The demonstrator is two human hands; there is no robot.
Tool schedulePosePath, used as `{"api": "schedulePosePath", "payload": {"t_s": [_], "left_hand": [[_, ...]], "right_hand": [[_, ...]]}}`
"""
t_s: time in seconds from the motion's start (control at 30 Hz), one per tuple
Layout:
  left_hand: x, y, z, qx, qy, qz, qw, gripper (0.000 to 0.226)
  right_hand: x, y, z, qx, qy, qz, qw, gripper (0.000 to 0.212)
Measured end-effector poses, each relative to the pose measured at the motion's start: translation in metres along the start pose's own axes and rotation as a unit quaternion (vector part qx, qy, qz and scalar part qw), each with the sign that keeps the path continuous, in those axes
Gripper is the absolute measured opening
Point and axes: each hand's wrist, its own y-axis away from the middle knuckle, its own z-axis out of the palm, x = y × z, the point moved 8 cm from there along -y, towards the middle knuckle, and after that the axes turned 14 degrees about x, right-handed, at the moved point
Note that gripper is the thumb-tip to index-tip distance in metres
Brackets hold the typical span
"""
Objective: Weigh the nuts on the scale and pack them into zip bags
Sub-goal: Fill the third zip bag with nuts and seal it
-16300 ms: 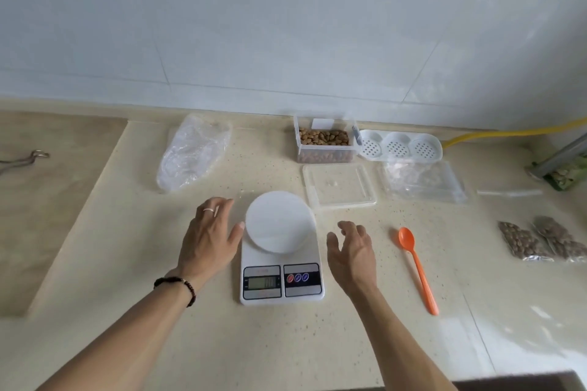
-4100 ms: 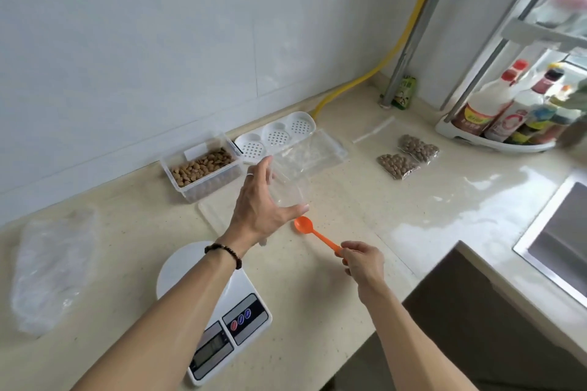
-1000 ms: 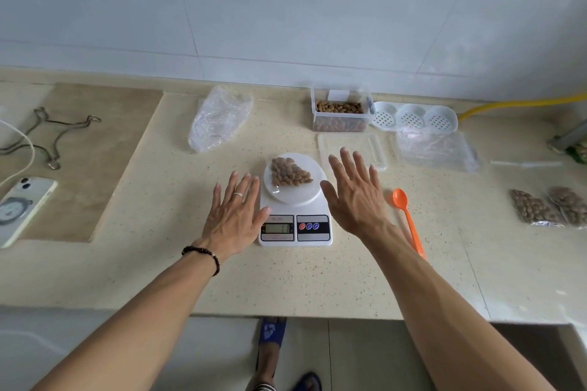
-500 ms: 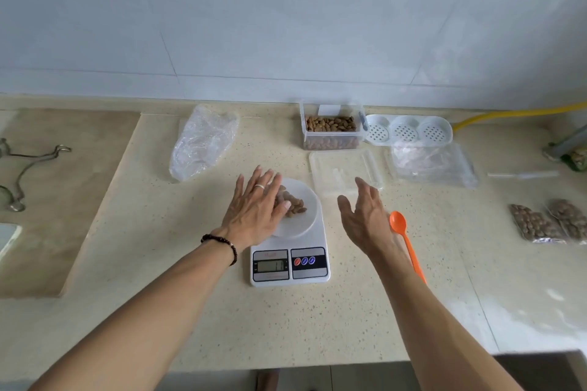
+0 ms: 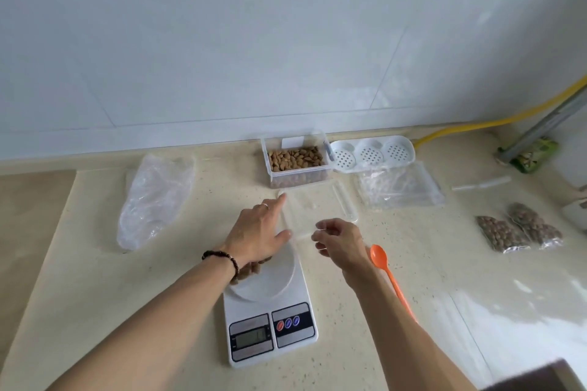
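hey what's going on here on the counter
A person is portioning nuts into bags. A pile of nuts sits on the white kitchen scale, partly hidden under the left hand. The right hand pinches a clear zip bag just behind the scale, the left hand touching it too. The open nut container stands at the wall, and two filled bags lie to the right.

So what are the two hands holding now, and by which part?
A clear zip bag, held above the scale. The left hand and the right hand each pinch its near edge with the fingers.
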Motion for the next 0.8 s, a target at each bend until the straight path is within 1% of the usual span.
{"api": "schedulePosePath", "payload": {"t_s": [0.07, 0.13, 0.2, 0.27, 0.37, 0.47, 0.6, 0.7, 0.8], "left_hand": [[-0.009, -0.011, -0.02, 0.03, 0.12, -0.093, 0.988, 0.072], [-0.014, -0.022, -0.044, 0.061, 0.226, -0.15, 0.961, 0.057], [-0.007, -0.031, -0.067, 0.07, 0.309, -0.159, 0.935, 0.035], [0.005, -0.036, -0.091, 0.084, 0.356, -0.141, 0.92, 0.02], [0.017, -0.042, -0.119, 0.115, 0.419, -0.131, 0.891, 0.016], [0.028, -0.047, -0.138, 0.135, 0.426, -0.118, 0.887, 0.016], [0.041, -0.052, -0.154, 0.142, 0.434, -0.106, 0.883, 0.016], [0.057, -0.055, -0.164, 0.131, 0.404, -0.064, 0.903, 0.016], [0.076, -0.06, -0.172, 0.14, 0.353, -0.017, 0.925, 0.014]], "right_hand": [[-0.027, 0.001, 0.0, -0.004, -0.011, -0.046, 0.999, 0.014], [-0.053, 0.0, -0.002, 0.001, -0.019, -0.089, 0.996, 0.011], [-0.079, 0.0, -0.005, -0.001, -0.044, -0.118, 0.992, 0.007], [-0.102, 0.002, -0.007, -0.01, -0.075, -0.135, 0.988, 0.006], [-0.13, 0.004, -0.011, -0.036, -0.144, -0.135, 0.98, 0.01], [-0.152, 0.008, -0.018, -0.058, -0.166, -0.152, 0.973, 0.011], [-0.175, 0.012, -0.036, -0.017, -0.108, -0.216, 0.97, 0.014], [-0.189, 0.015, -0.05, 0.021, -0.039, -0.261, 0.964, 0.016], [-0.196, 0.015, -0.061, 0.032, -0.029, -0.274, 0.961, 0.015]]}}
